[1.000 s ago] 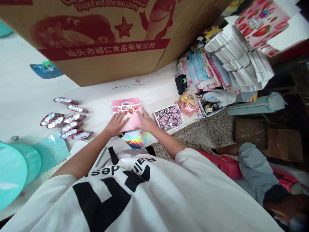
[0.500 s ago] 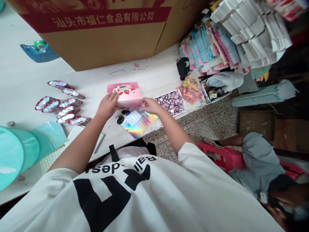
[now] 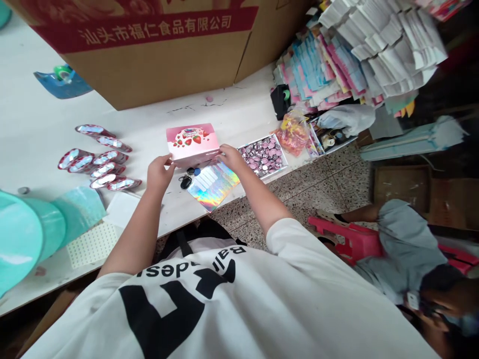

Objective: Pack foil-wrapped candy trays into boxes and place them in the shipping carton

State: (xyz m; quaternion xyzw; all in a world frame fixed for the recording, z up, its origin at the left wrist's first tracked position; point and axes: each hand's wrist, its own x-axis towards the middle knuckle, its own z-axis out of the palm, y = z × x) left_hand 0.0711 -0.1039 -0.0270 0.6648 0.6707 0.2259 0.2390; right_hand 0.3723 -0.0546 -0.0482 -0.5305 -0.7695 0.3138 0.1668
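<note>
Pink strawberry-printed carton [image 3: 192, 142]: I log it steadied between the hands, left hand [image 3: 160, 175] and right hand [image 3: 232, 157] apart at opposite ends, holographic sheet [image 3: 213, 185] just below, on the worktop [image 3: 45, 149].

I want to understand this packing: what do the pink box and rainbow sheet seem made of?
The pink box looks like printed paperboard, smooth, slightly glossy, with folded edges. The rainbow sheet seems foil-coated card or film, from its holographic shine.

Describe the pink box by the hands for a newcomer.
Start at the big cardboard carton on the white table. Nearer the person, a small pink box printed with strawberries sits between the person's left hand and right hand. It is the only thing they hold.
</note>
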